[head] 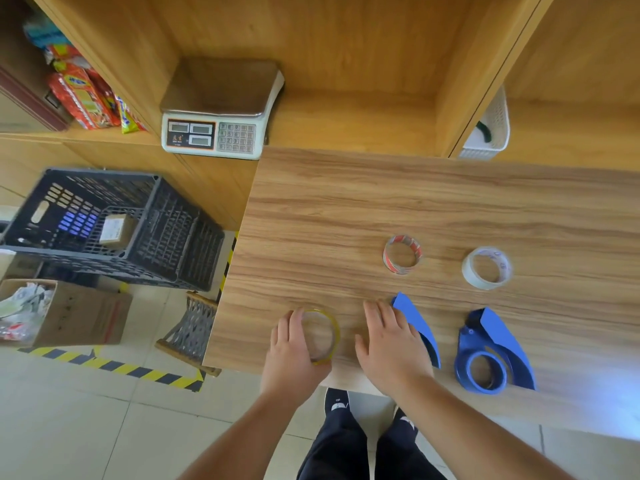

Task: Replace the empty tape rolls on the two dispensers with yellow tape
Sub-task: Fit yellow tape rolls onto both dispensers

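Note:
A thin yellow-rimmed tape roll (pixel 331 332) lies flat near the table's front edge. My left hand (pixel 291 344) curls around its left side, gripping it. My right hand (pixel 391 344) rests on a blue tape dispenser (pixel 420 323) and covers most of it; I cannot tell whether it grips it. A second blue dispenser (pixel 491 355) lies to the right with a ring on its hub. Further back a red-printed roll (pixel 402 254) and a clear whitish roll (pixel 487 268) stand on the wooden table (pixel 346 209).
An electronic scale (pixel 218 112) sits on the counter at the back left. A black plastic crate (pixel 114 223), a cardboard box of rubbish (pixel 65 313) and a small stool (pixel 190 334) stand on the floor to the left. A white basket (pixel 491 129) is at the back right.

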A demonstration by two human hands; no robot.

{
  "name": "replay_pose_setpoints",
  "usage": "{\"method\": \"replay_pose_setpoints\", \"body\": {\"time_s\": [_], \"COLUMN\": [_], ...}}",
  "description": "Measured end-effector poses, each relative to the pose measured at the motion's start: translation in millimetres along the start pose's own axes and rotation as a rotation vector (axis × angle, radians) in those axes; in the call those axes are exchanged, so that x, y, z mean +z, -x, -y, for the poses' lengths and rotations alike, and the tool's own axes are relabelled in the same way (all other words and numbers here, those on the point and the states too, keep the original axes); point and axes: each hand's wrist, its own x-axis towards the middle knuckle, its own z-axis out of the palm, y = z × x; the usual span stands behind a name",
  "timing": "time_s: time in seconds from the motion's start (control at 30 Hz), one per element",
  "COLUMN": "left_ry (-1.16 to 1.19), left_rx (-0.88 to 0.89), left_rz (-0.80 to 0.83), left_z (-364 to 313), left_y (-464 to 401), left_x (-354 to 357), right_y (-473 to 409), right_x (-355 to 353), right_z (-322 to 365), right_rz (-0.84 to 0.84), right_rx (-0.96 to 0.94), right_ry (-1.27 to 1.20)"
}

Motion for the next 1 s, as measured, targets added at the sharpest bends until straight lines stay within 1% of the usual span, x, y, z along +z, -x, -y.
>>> {"method": "replay_pose_setpoints", "body": {"time_s": [0.17,0.33,0.53,0.6,0.67,0.77,0.9,1.0], "left_ry": [0.038,0.036,0.071,0.075,0.064,0.044,0.023,-0.005], "left_rx": [0.036,0.113,0.158,0.159,0.135,0.126,0.094,0.064], "left_rz": [-0.051,-0.103,-0.066,-0.064,-0.028,0.001,0.023,0.006], "left_z": [-42.6,-100.3,-167.2,-188.7,-200.6,-215.4,-231.1,-239.3], "left_y": [2.7,13.3,40.7,50.8,57.3,64.6,68.6,69.9], "left_x": [6.0,29.8,80.8,100.7,115.3,136.5,156.9,171.1], "right_y": [5.4,17.3,43.7,54.7,61.9,71.3,78.4,82.6], "right_x": [-12.4,-26.8,-38.1,-38.3,-37.6,-34.6,-28.8,-25.9], "right_z": [-29.4,-81.2,-153.0,-179.2,-195.3,-217.6,-236.0,-243.8], "right_rz": [-0.054,-0.116,-0.113,-0.125,-0.126,-0.086,-0.032,-0.014], "right_rx": [0.046,0.157,0.306,0.345,0.362,0.376,0.394,0.390], "right_ry": [0.017,0.000,-0.036,-0.056,-0.084,-0.140,-0.233,-0.300]}}
